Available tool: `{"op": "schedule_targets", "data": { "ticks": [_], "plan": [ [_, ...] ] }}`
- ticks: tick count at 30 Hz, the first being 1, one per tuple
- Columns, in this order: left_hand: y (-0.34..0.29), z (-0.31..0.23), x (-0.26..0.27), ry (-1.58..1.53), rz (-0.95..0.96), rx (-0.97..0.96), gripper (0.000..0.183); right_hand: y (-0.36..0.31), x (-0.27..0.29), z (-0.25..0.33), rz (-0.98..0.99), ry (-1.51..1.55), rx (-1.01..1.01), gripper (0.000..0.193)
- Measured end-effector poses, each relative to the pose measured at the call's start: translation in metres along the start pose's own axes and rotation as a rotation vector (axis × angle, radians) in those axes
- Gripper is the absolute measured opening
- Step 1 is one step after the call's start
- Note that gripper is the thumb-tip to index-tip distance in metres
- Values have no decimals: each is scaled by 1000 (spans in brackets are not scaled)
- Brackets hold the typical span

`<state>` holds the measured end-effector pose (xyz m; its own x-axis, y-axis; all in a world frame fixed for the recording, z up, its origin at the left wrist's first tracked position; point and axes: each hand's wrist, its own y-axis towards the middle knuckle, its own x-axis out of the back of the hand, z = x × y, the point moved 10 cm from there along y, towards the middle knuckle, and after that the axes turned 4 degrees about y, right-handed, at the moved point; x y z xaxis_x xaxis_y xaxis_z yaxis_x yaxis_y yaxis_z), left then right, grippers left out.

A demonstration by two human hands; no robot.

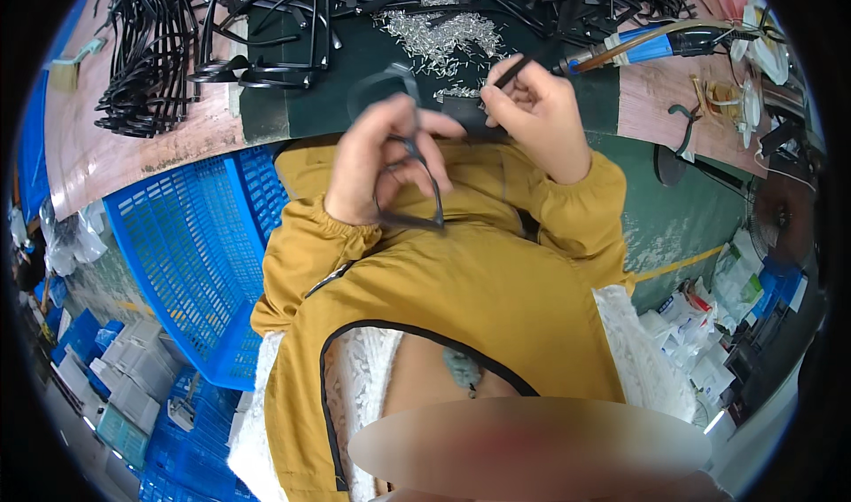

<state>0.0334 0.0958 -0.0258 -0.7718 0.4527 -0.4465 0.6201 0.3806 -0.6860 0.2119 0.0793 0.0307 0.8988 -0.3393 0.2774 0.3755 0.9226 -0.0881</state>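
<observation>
My left hand (365, 160) grips a black eyeglass frame (440, 202), smeared by motion, just in front of the table edge. One rim hangs below the fingers and the other sticks up past them. Close by on the right, my right hand (551, 121) pinches a slim black eyeglass temple (512, 73) between thumb and fingers. Beyond both hands, a heap of tiny silvery metal pieces (443, 39) lies on the dark mat (346, 72). Part of a small dark block (468, 110) shows between my hands.
Black temples (585, 1) are heaped along the far side. Stacked black eyeglass frames (146, 76) stand at the left, with looser glasses (266, 76) beside them. A blue-and-black hand tool (647, 44) lies at right. A blue plastic basket (177, 245) stands below the table at left.
</observation>
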Motion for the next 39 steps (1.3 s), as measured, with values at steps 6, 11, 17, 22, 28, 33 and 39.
{"op": "schedule_targets", "data": {
  "ticks": [6, 11, 17, 22, 28, 33, 39],
  "plan": [
    [13, 43, -47, -21, 339, 161, 45, -16, 8, -14, 16, -14, 220, 7],
    [15, 39, -46, -15, 366, 118, 44, -12, 8, -13, 24, 95, 216, 9],
    [12, 28, -49, 64, 245, 69, 34, -7, -4, 7, 145, -59, 380, 8],
    [10, 36, -47, -99, 157, 165, 31, -6, -6, 14, 160, -104, 435, 8],
    [11, 41, -48, -77, 136, 112, 31, -8, -5, 20, 126, -127, 539, 7],
    [15, 39, -52, -136, 217, 52, 33, 0, -8, 1, 193, -45, 353, 9],
    [10, 12, -52, 63, 253, -2, 45, -34, 34, 47, -64, -58, 644, 12]
  ]
}}
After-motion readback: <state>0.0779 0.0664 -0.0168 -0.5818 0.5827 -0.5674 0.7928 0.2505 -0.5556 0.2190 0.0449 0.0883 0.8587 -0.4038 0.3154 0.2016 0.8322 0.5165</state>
